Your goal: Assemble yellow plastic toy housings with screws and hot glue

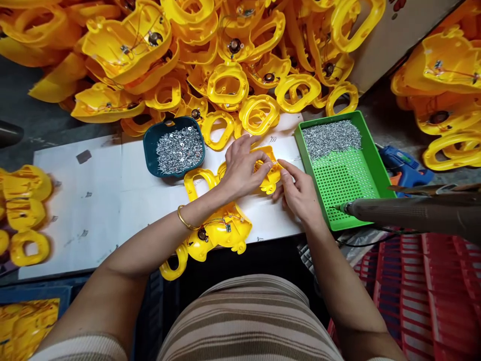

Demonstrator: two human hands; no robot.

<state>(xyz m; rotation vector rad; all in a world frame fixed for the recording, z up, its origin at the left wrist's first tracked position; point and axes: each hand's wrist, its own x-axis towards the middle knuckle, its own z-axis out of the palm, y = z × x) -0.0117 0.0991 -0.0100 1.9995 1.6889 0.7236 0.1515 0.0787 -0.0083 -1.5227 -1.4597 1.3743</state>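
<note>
A small yellow plastic shell part (269,186) is between my hands over the white work board. My right hand (300,194) pinches its right edge between thumb and fingers. My left hand (244,169) reaches over the part from the left, thumb and index finger drawn together at its inside; whatever they pinch is too small to make out. Below my left forearm lies a larger yellow shell half (218,231) with a speaker, wires and a small circuit board inside. A yellow handle ring (190,186) shows behind the forearm.
Left of my hands stands a dark teal tray (149,163) of small metal parts. To the right sits a green perforated basket (330,188) holding screws. A power screwdriver (391,210) juts over it, beside a blue glue gun (408,168). Yellow shells (124,50) are heaped behind.
</note>
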